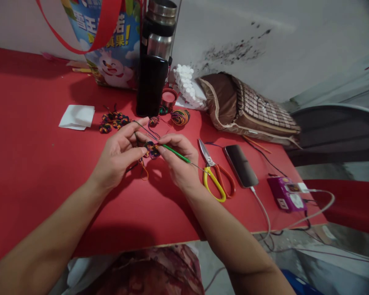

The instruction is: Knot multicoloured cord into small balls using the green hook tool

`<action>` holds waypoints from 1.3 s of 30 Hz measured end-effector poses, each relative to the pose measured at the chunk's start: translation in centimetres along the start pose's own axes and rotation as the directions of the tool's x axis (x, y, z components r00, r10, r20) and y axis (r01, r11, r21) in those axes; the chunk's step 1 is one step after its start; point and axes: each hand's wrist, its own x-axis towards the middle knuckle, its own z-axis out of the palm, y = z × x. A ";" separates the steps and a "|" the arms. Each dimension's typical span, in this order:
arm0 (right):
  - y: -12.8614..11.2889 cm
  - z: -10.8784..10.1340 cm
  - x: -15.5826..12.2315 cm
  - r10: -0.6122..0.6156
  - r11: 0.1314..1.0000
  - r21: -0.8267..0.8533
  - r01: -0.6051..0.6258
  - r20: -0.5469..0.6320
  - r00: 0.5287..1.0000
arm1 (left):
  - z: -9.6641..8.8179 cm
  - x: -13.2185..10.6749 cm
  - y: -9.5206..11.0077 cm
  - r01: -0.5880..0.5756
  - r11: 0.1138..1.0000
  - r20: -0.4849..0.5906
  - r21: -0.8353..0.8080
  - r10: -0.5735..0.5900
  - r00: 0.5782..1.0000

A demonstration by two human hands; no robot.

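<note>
Between my two hands is a small multicoloured crochet piece (152, 150) in dark, orange and purple yarn. My left hand (121, 153) pinches its left edge, with the index finger raised and a dark strand of yarn running from it. My right hand (180, 157) is closed around a green-handled crochet hook (175, 153), its tip at the crochet piece. A loose orange yarn end hangs below the piece. Beyond my left hand lie finished-looking crocheted flowers (113, 121). A variegated yarn ball (181, 117) lies behind the hands. The exact stitch is too small to make out.
Scissors (215, 172) with yellow and red handles lie right of my right hand, beside a charging phone (240, 166). A purple power box (286, 194) sits near the right edge. Behind stand an upright black phone (152, 86), a steel bottle (160, 43), a printed bag (113, 53) and a brown cushion (249, 106).
</note>
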 end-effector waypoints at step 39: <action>-0.6 0.7 -1.6 -0.311 0.763 -0.519 0.386 0.228 0.923 | 0.8 0.5 -0.8 0.064 0.979 -0.086 -0.193 -0.082 0.993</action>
